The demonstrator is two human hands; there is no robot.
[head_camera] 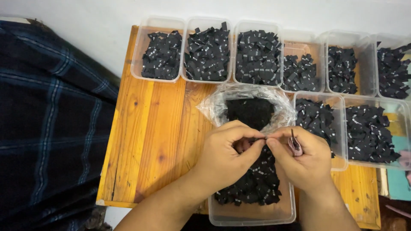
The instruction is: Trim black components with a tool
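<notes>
My left hand (227,154) and my right hand (304,160) meet above a clear plastic tub (252,216) of small black fabric labels (257,184). Both pinch one small black label (260,138) between thumbs and forefingers. My right hand also grips a small pink-handled cutter (294,144) against its palm. Just beyond my hands lies an open clear plastic bag (214,105) holding a dark heap of labels (250,111).
Several clear tubs of black labels line the far edge of the wooden table (145,137), such as one at far left (162,53), with two more at right (372,132). A dark plaid cloth (51,128) lies left of the table. A white wall is behind.
</notes>
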